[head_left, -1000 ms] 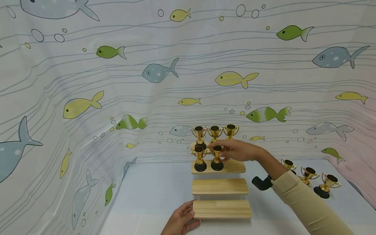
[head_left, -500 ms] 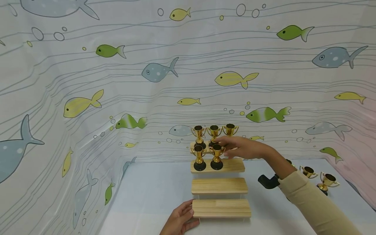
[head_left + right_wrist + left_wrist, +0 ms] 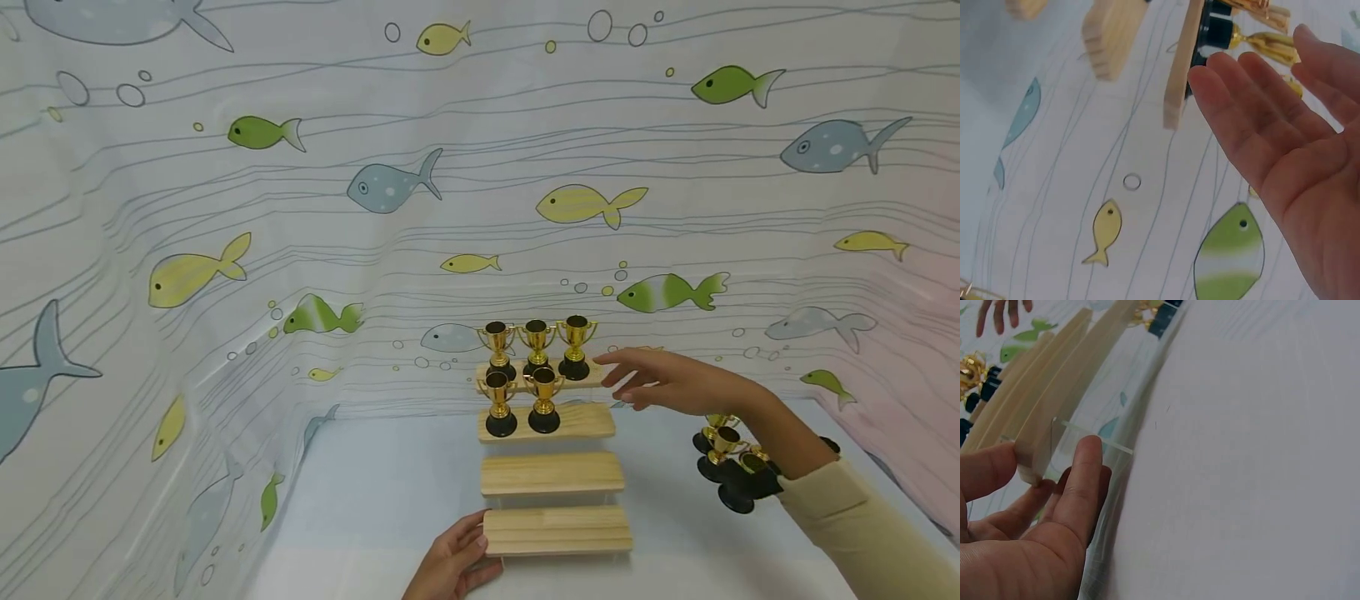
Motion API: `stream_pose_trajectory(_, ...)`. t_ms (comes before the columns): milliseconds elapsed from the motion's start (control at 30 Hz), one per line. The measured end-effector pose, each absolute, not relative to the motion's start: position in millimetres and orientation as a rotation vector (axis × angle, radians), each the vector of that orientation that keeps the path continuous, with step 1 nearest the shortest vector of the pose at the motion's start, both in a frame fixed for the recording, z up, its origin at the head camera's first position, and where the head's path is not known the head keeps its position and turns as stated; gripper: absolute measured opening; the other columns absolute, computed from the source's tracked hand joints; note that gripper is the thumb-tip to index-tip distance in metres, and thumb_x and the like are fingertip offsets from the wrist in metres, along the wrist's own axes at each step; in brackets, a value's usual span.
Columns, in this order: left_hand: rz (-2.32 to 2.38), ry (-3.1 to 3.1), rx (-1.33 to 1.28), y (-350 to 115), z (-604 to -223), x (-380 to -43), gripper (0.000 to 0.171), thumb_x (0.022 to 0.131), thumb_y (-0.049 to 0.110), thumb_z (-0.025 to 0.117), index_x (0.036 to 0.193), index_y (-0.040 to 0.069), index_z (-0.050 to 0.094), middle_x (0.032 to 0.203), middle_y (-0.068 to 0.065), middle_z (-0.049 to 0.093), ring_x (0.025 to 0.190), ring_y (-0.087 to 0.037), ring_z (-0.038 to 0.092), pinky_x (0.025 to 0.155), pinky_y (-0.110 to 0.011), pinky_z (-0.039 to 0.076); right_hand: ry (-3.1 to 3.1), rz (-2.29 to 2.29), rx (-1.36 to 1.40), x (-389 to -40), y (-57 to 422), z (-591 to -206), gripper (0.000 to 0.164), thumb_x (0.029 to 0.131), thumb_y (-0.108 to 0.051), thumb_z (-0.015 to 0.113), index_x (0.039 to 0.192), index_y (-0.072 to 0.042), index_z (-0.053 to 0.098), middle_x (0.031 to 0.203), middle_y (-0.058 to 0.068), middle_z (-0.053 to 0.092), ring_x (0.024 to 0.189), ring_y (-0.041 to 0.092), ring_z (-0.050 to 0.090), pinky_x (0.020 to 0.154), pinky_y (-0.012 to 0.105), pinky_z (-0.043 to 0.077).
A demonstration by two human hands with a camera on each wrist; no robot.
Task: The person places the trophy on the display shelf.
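A stepped wooden display stand [image 3: 551, 473] has several planks on clear supports. Three small gold trophy cups with black bases, such as the rightmost trophy [image 3: 576, 343], stand on its top plank. Two more, including a front trophy [image 3: 543, 404], stand on the left and middle of the plank below. My left hand [image 3: 453, 557] holds the left end of the lowest plank [image 3: 558, 532], thumb at its edge and fingers beneath in the left wrist view. Just right of the top plank, my right hand [image 3: 667, 382] hovers with relaxed fingers, holding nothing.
More trophies [image 3: 723, 442] stand on the table at the right, partly hidden by my right forearm and a black object at the wrist. A white sheet printed with fish [image 3: 577, 204] rises behind and at the sides. The two lower planks bear no trophies.
My right hand has drawn back to the right, away from the trophies on the upper planks, and the right front trophy stays on its plank. My left hand keeps its hold.
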State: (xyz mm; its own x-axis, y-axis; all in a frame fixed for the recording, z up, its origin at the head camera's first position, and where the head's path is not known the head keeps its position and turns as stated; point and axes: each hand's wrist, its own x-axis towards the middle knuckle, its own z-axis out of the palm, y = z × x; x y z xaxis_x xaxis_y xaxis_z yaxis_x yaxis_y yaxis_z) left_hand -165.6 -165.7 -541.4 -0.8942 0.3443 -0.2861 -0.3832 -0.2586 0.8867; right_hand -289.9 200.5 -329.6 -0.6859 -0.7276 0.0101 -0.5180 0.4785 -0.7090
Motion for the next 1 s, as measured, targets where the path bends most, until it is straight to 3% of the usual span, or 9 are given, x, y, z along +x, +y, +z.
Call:
stream_pose_trajectory(233, 2.194, 1.555, -0.026, -167, -544, -168, 0.069, 0.093, 0.025, 0.058, 0.145, -0.002, 0.023, 0.132, -0.012, 0.051, 0.116, -0.024, 0.056, 0.096, -0.043, 0.05, 2.454, -1.031, -1.053, -282, 232, -339, 0.05, 0.099, -0.023, 0.045, 0.145, -0.03, 0.027, 0.131, 0.006, 0.05, 0.106, 0.009, 0.059, 0.083, 0.033, 0.057)
stream_pose_trajectory(500, 2.185, 1.562, -0.029, -167, -544, -169, 0.07, 0.093, 0.026, 0.058, 0.145, -0.003, 0.022, 0.133, -0.013, 0.049, 0.116, -0.024, 0.056, 0.096, -0.042, 0.05, 2.512, -1.007, -0.947, -279, 264, -355, 0.047, 0.098, -0.027, 0.047, 0.143, -0.03, 0.03, 0.129, 0.002, 0.052, 0.108, 0.008, 0.058, 0.08, 0.025, 0.056)
stream_pose_trajectory(700, 2.187, 1.526, -0.031, -168, -542, -168, 0.069, 0.093, 0.027, 0.057, 0.145, -0.001, 0.022, 0.133, -0.014, 0.047, 0.116, -0.022, 0.055, 0.099, -0.04, 0.048, 2.553, -1.005, -0.804, -275, 298, -366, 0.045, 0.099, -0.028, 0.046, 0.142, -0.03, 0.032, 0.131, 0.007, 0.05, 0.109, 0.004, 0.057, 0.073, 0.027, 0.056)
stream_pose_trajectory(933, 2.211, 1.528, 0.012, -166, -542, -169, 0.069, 0.094, 0.023, 0.056, 0.145, -0.005, 0.019, 0.134, -0.014, 0.048, 0.118, -0.025, 0.054, 0.098, -0.044, 0.048, 2.653, -1.005, -0.665, -268, 347, -382, 0.046, 0.098, -0.027, 0.047, 0.141, -0.017, 0.033, 0.132, 0.019, 0.047, 0.102, -0.01, 0.053, 0.068, 0.026, 0.056)
stream_pose_trajectory(1000, 2.21, 1.525, 0.011, -165, -542, -168, 0.069, 0.094, 0.023, 0.055, 0.145, -0.005, 0.019, 0.134, -0.014, 0.048, 0.119, -0.026, 0.054, 0.098, -0.044, 0.048, 2.692, -0.959, -0.604, -266, 362, -386, 0.049, 0.098, -0.029, 0.047, 0.142, -0.013, 0.031, 0.134, 0.023, 0.044, 0.106, 0.002, 0.057, 0.069, 0.03, 0.058)
